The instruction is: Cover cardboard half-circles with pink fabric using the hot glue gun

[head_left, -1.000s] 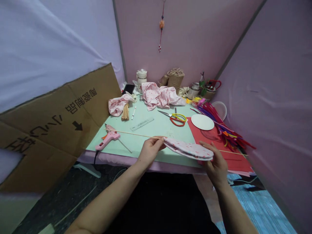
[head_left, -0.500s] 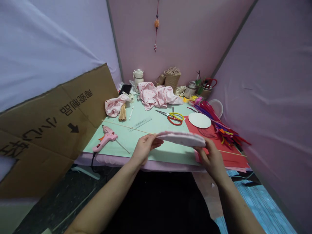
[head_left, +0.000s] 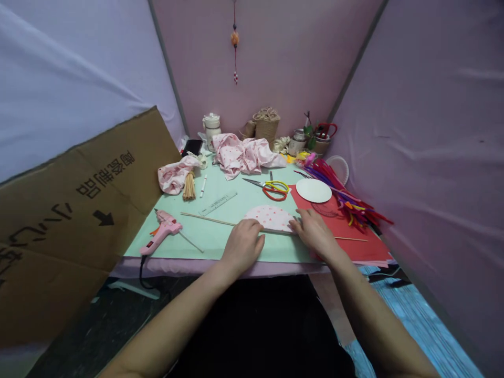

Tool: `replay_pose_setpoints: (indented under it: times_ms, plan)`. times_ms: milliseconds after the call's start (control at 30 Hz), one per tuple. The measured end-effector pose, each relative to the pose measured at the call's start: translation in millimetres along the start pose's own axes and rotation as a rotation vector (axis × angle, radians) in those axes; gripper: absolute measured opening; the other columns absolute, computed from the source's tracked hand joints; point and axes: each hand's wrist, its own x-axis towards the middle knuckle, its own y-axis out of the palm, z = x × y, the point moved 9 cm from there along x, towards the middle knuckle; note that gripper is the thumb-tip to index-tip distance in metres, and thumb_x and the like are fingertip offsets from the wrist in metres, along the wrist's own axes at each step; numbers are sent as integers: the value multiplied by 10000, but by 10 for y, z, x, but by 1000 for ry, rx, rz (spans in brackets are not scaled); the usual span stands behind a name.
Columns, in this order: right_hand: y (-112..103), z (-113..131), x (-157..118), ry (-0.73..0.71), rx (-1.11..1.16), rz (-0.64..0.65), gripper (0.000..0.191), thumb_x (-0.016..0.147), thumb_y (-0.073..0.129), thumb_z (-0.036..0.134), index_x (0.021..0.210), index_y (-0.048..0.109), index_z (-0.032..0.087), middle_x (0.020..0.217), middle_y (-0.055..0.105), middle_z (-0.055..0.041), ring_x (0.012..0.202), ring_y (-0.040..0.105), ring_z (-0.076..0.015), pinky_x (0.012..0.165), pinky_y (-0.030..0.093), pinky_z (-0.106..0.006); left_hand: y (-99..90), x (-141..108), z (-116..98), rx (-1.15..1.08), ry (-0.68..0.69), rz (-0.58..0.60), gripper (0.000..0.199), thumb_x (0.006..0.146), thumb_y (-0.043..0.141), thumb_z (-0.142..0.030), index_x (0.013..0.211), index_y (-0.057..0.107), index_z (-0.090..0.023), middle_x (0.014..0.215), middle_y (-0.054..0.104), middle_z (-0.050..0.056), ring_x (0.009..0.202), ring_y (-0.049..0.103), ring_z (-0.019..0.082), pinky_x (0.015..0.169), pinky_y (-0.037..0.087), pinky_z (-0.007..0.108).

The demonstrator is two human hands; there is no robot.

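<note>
A half-round piece covered in white cloth with pink spots (head_left: 271, 216) lies on the pale green table top, curved side away from me. A long thin wooden stick (head_left: 208, 218) runs along its straight near edge and pokes out past both ends. My left hand (head_left: 244, 244) is closed over the left corner and the stick, fingers curled, thumb towards me. At the right corner my right hand (head_left: 314, 231) grips the edge with its fingertips. My fingers hide both corners and parts of the stick.
A pink glue gun (head_left: 161, 231) lies at left, near a cardboard sheet (head_left: 114, 178). Beyond my hands are a ruler (head_left: 219, 205), scissors (head_left: 275, 190) and a white disc (head_left: 314, 190) on red paper (head_left: 354, 249). Crumpled cloth (head_left: 240, 155) and pipe cleaners (head_left: 334, 184) sit farther back.
My hands have lowered the half-round piece from above the table onto its surface. Its spotted face now shows instead of its edge, and the stick has come down with it.
</note>
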Motion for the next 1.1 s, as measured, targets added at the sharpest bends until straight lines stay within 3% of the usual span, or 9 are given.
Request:
replay_pose_setpoints:
  times_ms: [100,167,267,467,667,1100]
  plan:
    - [16,224,-54,-178,31,-80,567,925,468,372,1435,431,126,1457,469,-224,1357,437,-351,1075,379,-531,177,58,-30,169,57,68,512,883,589,-299,1358,502,-127,1516,420,182,1436,333,316,1158,281,502]
    - [150,352,-99,-266,38,-3,640,925,475,394,1504,329,165,1559,347,-182,1453,299,-326,1141,293,-553,329,62,39,230,33,166,776,851,631,-448,1469,352,-72,1588,260,217,1493,189,332,1194,192,512]
    - [332,427,-156,-280,-6,130,704,927,472,459,1529,280,148,1593,274,-170,1486,219,-311,1176,222,-557,491,36,163,263,-17,274,956,819,600,-603,1500,270,-19,1591,211,252,1500,154,340,1205,153,491]
    - [388,425,-172,-259,-104,203,789,919,473,539,1528,274,79,1588,261,-194,1487,216,-306,1203,151,-534,555,41,219,257,-32,317,1002,807,536,-691,1506,265,-27,1586,216,261,1494,165,359,1204,135,495]
    - [425,413,-165,-274,-127,184,799,928,433,551,1550,215,99,1597,240,-190,1491,204,-302,1198,147,-539,585,40,211,374,-69,410,1026,829,474,-718,1514,224,4,1603,164,246,1503,134,338,1215,142,460]
    - [386,406,-164,-289,-73,194,828,898,501,557,1549,225,126,1575,303,-200,1478,241,-318,1182,152,-587,524,47,196,355,-11,332,1003,799,504,-749,1499,303,-59,1582,261,230,1490,203,334,1207,132,521]
